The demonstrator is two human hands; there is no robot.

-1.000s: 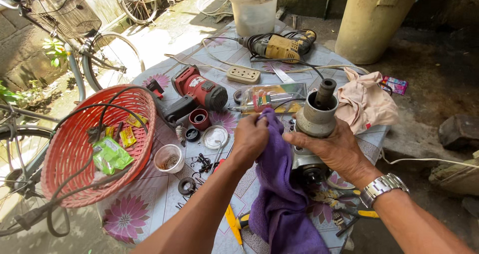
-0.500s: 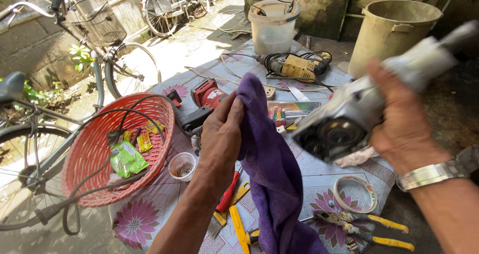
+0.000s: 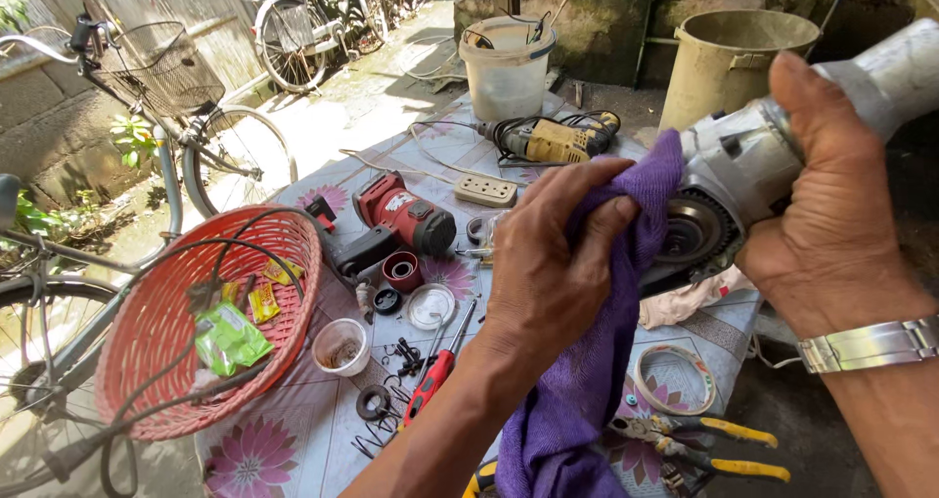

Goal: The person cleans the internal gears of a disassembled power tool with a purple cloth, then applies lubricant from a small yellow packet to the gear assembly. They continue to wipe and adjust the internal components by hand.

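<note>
At the right of the frame the right hand (image 3: 841, 214) wraps the grey motor housing (image 3: 748, 165), fingers clamped round its body. Its long axis runs from the upper right corner down toward centre — the open geared end faces the left hand (image 3: 553, 263). That hand, at centre, pinches the purple cloth (image 3: 597, 361) and presses it against that end, so it is the nearer one; the cloth's tail hangs to the bottom edge.
</note>
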